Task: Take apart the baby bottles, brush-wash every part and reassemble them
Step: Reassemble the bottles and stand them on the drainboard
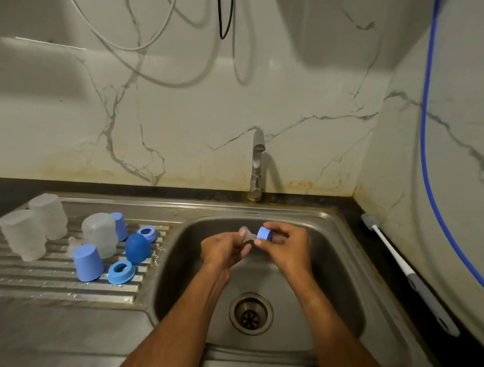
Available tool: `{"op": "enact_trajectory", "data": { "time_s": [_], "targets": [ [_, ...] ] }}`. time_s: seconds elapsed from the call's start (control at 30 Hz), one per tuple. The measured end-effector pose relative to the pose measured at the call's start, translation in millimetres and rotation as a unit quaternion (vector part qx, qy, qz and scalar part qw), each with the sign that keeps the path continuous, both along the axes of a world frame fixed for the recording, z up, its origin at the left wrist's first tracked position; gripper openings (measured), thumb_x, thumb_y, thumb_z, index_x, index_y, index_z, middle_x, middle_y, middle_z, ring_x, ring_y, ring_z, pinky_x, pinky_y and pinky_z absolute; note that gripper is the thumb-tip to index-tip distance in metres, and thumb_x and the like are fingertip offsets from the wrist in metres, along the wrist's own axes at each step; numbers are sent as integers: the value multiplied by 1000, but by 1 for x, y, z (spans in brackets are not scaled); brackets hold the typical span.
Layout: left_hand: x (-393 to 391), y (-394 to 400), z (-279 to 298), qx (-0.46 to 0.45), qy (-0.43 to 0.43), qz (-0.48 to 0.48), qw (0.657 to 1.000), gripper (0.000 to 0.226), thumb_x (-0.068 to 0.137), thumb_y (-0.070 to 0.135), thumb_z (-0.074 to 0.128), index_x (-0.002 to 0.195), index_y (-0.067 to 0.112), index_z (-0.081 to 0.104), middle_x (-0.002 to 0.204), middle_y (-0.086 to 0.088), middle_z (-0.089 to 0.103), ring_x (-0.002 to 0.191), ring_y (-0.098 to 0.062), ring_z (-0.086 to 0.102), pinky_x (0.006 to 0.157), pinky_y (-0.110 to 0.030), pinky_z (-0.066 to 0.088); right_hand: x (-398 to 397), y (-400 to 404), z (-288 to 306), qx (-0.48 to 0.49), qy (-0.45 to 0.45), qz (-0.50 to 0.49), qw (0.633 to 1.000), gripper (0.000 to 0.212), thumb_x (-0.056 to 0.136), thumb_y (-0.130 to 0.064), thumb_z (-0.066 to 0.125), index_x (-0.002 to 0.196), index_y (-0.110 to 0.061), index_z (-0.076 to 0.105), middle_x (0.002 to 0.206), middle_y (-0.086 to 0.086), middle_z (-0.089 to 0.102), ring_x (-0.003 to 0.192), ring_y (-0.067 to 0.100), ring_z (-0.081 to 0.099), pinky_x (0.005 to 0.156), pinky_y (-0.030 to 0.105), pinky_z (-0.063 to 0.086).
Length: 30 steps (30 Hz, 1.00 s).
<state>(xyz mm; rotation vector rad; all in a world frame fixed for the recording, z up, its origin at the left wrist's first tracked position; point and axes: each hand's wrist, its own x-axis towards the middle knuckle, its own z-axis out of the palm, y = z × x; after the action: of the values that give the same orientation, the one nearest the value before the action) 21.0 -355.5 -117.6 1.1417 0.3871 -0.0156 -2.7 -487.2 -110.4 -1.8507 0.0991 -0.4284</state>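
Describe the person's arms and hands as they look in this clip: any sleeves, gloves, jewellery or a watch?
Both forearms are bare up to the bottom edge of the frame, with no sleeve showing. The left hand and right hand are ungloved. No watch, bracelet or ring is visible on the parts that show.

We look forward and down from a single head-worn, wide-angle view onto the sink (346, 252) and its draining board (32, 287). We stand close, the tap (256, 167) and marble wall (183, 103) facing us.
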Motion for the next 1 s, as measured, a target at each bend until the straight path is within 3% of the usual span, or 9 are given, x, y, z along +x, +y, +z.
{"op": "enact_trajectory", "data": {
  "time_s": [0.13, 0.43, 0.53, 0.73, 0.9, 1.0],
  "targets": [
    [2, -3, -4, 45, -28, -7, 999, 15, 82, 12, 81, 91, 2, 75, 79, -14, 76, 74, -25, 75, 75, -38, 64, 6, 4, -6, -59, -30, -22, 998, 46, 77, -5, 86, 120, -14, 72, 115, -2, 71, 98, 3, 62, 70, 0, 46],
    [2, -3, -4, 62, -55, -78, 993, 13, 85, 12, 78, 89, 0, 75, 82, -19, 75, 70, -24, 68, 80, -42, 63, 14, 3, -17, -83, -67, -43, 993, 47, 77, -5, 86, 121, -12, 72, 119, 4, 72, 107, 13, 66, 79, 6, 47],
    [5, 1, -5, 64, -75, -87, 991, 14, 83, 12, 79, 90, 0, 76, 82, -16, 76, 73, -24, 69, 80, -39, 62, 14, 4, -16, -75, -77, -39, 993, 47, 76, -7, 86, 121, -12, 72, 118, 4, 73, 105, 10, 66, 75, 4, 49],
    [5, -1, -4, 81, -92, -110, 986, 9, 84, 5, 77, 92, 4, 78, 89, -10, 77, 90, -26, 74, 80, -33, 62, 14, -2, -14, -78, -93, -19, 992, 48, 76, -7, 87, 122, -10, 72, 119, 6, 73, 108, 12, 68, 82, 8, 52],
    [2, 1, -2, 71, -98, -121, 985, 11, 89, 13, 73, 97, 8, 78, 92, -9, 78, 85, -19, 71, 77, -29, 60, 13, 0, -13, -81, -94, -7, 992, 49, 77, -10, 86, 124, -10, 72, 121, 7, 72, 109, 16, 67, 91, 19, 54],
    [-1, -2, 1, 54, -93, -151, 983, 18, 95, 20, 67, 103, 9, 77, 95, -6, 78, 92, -20, 71, 82, -32, 59, 13, -3, -12, -85, -98, -15, 991, 49, 76, -10, 87, 123, -9, 73, 116, 3, 66, 100, 8, 61, 81, 6, 49]
  ]
}}
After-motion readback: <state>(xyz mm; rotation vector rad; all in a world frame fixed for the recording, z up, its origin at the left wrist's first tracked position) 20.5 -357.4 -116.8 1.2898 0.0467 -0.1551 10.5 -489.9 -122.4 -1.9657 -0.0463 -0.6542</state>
